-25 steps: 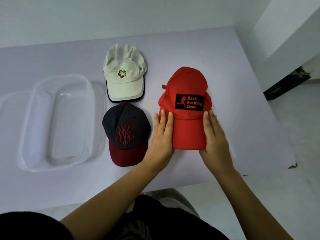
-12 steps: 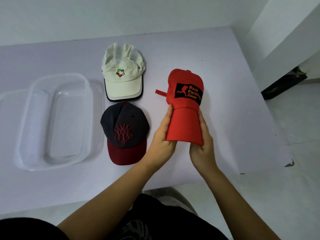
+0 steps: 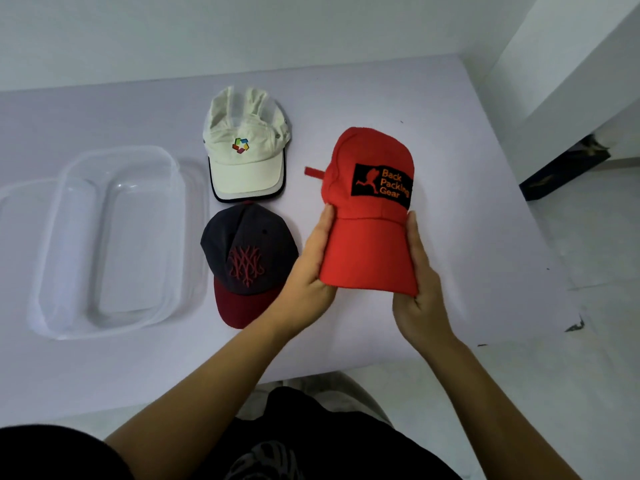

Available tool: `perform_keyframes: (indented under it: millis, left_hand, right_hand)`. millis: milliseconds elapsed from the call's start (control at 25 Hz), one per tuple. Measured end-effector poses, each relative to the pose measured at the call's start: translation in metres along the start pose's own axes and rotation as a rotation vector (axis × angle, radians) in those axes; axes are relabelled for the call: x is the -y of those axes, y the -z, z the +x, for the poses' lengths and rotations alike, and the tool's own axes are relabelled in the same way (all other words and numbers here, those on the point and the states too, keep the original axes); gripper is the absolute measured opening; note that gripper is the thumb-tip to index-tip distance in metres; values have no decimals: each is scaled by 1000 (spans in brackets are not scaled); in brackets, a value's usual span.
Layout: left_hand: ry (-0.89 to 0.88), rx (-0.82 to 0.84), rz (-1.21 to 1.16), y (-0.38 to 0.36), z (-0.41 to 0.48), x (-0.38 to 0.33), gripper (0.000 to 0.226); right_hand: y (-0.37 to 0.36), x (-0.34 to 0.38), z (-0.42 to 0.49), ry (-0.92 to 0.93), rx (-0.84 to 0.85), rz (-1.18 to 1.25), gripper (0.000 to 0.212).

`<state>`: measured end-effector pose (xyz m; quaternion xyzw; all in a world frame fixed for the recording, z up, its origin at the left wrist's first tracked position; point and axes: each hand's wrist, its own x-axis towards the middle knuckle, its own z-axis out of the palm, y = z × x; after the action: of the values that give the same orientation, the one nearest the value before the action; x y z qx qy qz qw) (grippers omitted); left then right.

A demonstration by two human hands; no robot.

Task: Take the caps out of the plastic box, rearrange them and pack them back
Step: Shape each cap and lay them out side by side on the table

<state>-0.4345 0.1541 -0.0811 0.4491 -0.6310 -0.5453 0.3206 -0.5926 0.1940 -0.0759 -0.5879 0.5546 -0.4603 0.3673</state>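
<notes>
A red cap [image 3: 369, 216] with a black "Back Packing Gear" patch is held up above the table. My left hand [image 3: 310, 271] grips the left side of its brim and my right hand [image 3: 417, 289] grips the right side. A white cap [image 3: 246, 147] with a small coloured logo lies on the table further back. In front of it lies a dark grey cap [image 3: 247, 258] with a maroon brim and red embroidery. The clear plastic box [image 3: 69, 244] stands at the left with nothing in it.
The pale table [image 3: 467, 188] ends at its right edge near a white wall and a dark object on the floor [image 3: 561, 168]. A clear lid [image 3: 17, 209] lies under or beside the box at the far left. My dark-clothed lap shows below the table's front edge.
The red cap lay flat on the table with both hands on its brim. Both hands have gripped the brim sides and lifted the cap off the table.
</notes>
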Motion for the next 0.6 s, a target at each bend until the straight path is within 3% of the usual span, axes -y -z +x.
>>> perform_keyframes:
  millis: [120,200,280,360,440,480,600]
  left_hand:
    - [130,-28,-327,-16,-9,-5,69]
    - [148,-53,-346,-15,-13,-3,69]
    - [94,-54,-163,2,-12,2,75]
    - [-36,56,114,24,-6,14,88]
    - [-15,147,244,39,-3,14,92]
    - [5,110,205,45,-2,9,89]
    - [74,-244,-138,58,17,-13,64]
  right_hand:
    - [-26,15,-4,-112,-106,173,57]
    - [-27,15,-3,-98,-117,200,58]
    - [-11,5,-3,12,-24,62,59]
    - [9,-11,-2,64,100,-162,57]
    - [24,-23,-3,105,140,-313,56]
    - [29,-25,-4,145,142,-353,54]
    - [38,-30,-2,197,165,-468,49]
